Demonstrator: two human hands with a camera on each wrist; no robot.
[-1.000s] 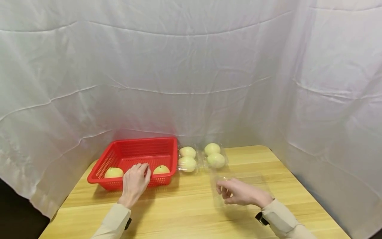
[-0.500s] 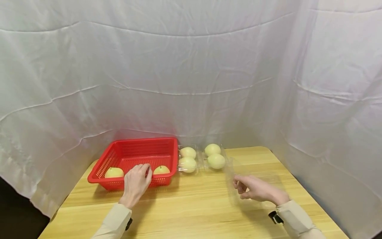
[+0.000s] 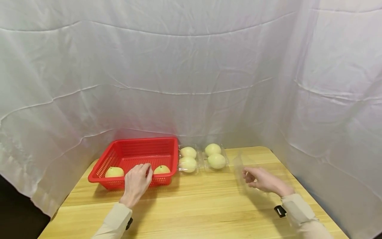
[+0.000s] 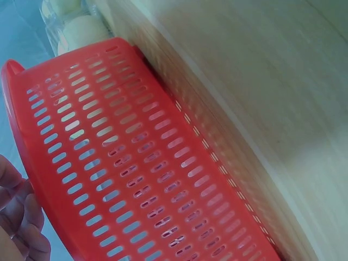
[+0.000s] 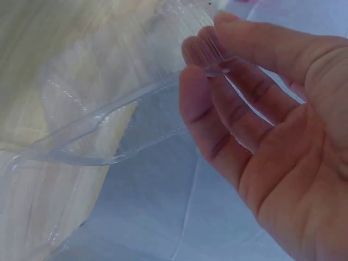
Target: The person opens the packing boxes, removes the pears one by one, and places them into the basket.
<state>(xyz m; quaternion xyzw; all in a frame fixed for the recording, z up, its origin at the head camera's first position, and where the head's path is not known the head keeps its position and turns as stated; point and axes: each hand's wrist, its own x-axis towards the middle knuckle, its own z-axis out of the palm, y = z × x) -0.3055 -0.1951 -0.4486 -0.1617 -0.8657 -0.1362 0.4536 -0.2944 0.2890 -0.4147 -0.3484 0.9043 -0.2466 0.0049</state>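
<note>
My right hand [image 3: 262,179] pinches the edge of a clear plastic clamshell box [image 5: 81,130] above the table's right side. In the right wrist view, thumb and fingers meet on its thin rim; the box's full outline is hard to see. My left hand [image 3: 137,181] stays at the front rim of a red slotted basket [image 3: 146,139], fingers loosely curled. The left wrist view has its fingers [image 4: 22,206] against the rim, not wrapped round the wall. Inside the basket lie a pale yellow-green round fruit [image 3: 114,172] at left and another such fruit [image 3: 161,169] at right.
Right of the basket stand a clear box [image 3: 197,166] with two pale fruits [image 3: 187,164] and a second clear box [image 3: 225,162] with two more fruits [image 3: 216,161]. A pale curtain [image 3: 191,66] hangs behind and beside the wooden table [image 3: 191,212].
My right hand has moved to the right across the table with the clear plastic box, slightly away from me. The left hand and the basket have stayed practically still.
</note>
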